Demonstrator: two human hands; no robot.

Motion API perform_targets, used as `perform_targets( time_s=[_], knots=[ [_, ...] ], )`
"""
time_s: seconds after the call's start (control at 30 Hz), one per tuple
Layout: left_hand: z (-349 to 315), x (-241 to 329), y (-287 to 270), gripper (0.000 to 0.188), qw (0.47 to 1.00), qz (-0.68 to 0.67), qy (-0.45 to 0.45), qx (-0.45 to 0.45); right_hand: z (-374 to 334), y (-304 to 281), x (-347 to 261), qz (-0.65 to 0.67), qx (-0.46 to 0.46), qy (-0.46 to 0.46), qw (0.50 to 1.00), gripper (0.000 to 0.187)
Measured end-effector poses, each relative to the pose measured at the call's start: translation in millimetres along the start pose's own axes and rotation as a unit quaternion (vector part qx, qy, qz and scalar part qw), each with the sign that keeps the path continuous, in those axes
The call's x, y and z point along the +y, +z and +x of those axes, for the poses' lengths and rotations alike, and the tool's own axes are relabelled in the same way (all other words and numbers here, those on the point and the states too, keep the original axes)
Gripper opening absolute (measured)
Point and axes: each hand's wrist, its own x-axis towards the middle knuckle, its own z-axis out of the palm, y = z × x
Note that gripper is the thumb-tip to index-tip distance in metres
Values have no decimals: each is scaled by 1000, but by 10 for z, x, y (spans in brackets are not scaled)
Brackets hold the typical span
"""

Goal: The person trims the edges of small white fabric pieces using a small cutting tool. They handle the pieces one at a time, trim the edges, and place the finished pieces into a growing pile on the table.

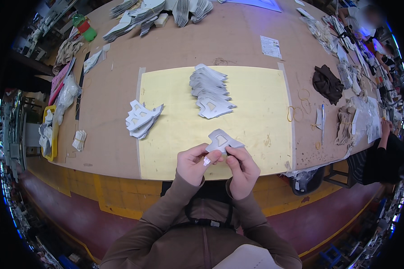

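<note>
Between my two hands I hold a grey cut piece [218,138] with a pale-edged cutout, just above the near part of a yellow sheet [175,125]. My left hand [196,164] pinches its left edge, and a small white piece shows at the thumb. The fingers of my right hand [242,168] are closed on the piece's lower right edge. Beyond my hands, a fanned row of similar grey pieces [209,92] lies on the sheet. A smaller stack of pieces with cutouts [142,119] sits at the sheet's left edge.
Large stacks of grey pieces [179,11] lie at the far edge. A green bottle [84,28] stands far left, above a yellow bin [52,134]. Rubber bands [296,112], a dark cloth [327,84] and a pen [322,117] lie on the right. Another person [381,157] is at the right.
</note>
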Motion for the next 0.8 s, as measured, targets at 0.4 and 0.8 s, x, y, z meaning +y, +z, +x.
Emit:
perform_targets(
  time_s=[0.4,0.8],
  knots=[
    [108,-83,-136,16,984,149,82,59,81,26,-133,-279,-183,-144,932,34],
    [28,-33,-330,19,997,72,2,-2,229,-50,-203,-308,-122,-182,926,36]
  ],
)
